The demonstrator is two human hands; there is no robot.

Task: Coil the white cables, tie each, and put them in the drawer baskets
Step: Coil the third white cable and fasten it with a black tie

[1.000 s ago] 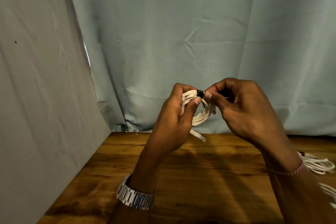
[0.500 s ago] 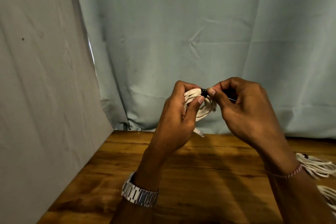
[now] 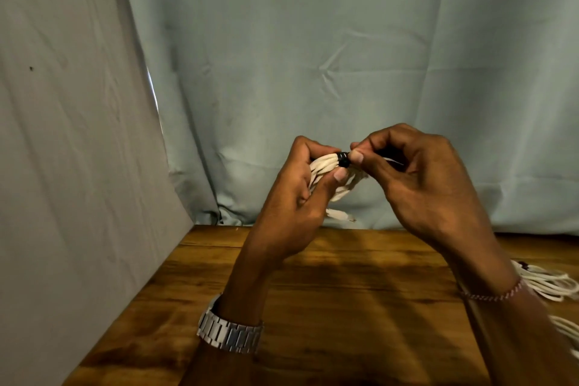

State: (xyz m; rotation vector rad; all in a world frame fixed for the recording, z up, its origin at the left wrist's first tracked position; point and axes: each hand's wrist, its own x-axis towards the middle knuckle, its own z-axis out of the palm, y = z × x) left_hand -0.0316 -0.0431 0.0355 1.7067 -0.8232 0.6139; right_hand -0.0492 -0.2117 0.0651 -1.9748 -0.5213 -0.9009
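Hands — left (image 3: 294, 197) grips one coiled cable (image 3: 326, 166), right (image 3: 419, 185) pinches black tie (image 3: 343, 159).

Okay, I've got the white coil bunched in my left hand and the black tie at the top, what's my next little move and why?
Probably pull the black tie snug with your right hand. Its fingertips already pinch the tie, which sits around the coil that your left hand grips, so tightening likely finishes this bundle.
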